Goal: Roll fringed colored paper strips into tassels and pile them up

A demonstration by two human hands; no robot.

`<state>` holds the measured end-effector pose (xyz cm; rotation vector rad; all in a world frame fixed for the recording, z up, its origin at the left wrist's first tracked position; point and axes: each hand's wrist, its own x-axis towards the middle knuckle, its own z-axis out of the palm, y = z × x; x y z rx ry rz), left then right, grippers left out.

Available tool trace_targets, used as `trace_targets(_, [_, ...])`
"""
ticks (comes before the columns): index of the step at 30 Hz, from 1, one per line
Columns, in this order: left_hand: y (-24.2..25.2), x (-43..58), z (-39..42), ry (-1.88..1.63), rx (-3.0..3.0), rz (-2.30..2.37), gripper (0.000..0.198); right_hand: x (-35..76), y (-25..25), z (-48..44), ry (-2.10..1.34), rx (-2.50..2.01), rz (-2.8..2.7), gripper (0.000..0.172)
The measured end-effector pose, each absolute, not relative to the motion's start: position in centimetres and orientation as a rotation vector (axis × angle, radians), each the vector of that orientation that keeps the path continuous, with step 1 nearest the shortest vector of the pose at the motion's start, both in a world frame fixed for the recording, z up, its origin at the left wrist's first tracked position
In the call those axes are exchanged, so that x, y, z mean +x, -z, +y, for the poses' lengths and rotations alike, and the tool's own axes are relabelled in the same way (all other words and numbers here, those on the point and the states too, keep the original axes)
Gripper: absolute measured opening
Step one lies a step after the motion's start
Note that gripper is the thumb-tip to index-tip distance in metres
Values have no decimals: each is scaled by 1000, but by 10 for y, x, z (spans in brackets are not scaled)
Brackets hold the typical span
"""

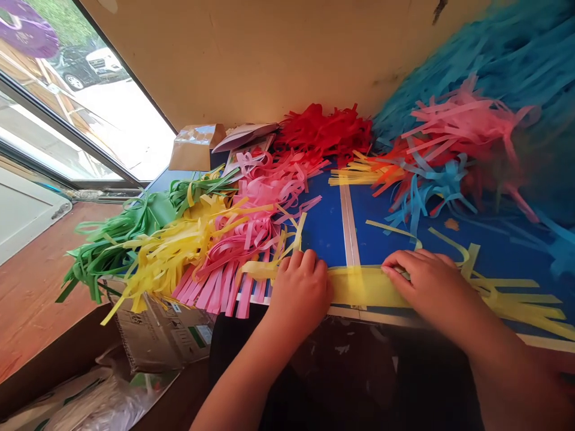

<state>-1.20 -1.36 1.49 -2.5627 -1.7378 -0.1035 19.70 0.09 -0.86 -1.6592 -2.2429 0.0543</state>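
Both hands press down on the yellow paper fringe at the near edge of the blue surface, the left hand slightly spread, the right hand with fingers pressed together, apparently pinning the band flat and straight.

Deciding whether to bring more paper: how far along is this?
Done: heaps of green fringe, yellow fringe, pink fringe, red fringe and blue fringe. In hand: the left hand and right hand rest on a yellow strip on a blue board. Left: the strip's band between the hands shows no cuts, though its right end is already fringed.
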Motion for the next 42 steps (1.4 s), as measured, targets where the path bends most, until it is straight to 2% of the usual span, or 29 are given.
trace_targets(6, [-16,-16,-8,177,-2655,-1742,19,199,-5,8,-345,-1636,-2291,16])
trace_targets(10, [-16,-17,-9,198,-2663,-1729,16,199,-3,10,-363,-1532,-2323,18])
trace_targets(21, [-12,-18,-17,189,-2545,-1714,17,189,-2,26,-359,-1668,-2387,13])
trace_targets(29, [-12,-19,-16,199,-2573,-1710,16,190,-7,31,-486,-1700,-2319,16])
trace_targets(35, [-11,-18,-15,245,-2570,-1720,13,192,-8,31,-566,-1720,-2301,16])
trace_targets(42, [-19,-13,-14,429,-2589,-1751,16,192,-5,23,-502,-1596,-2212,16])
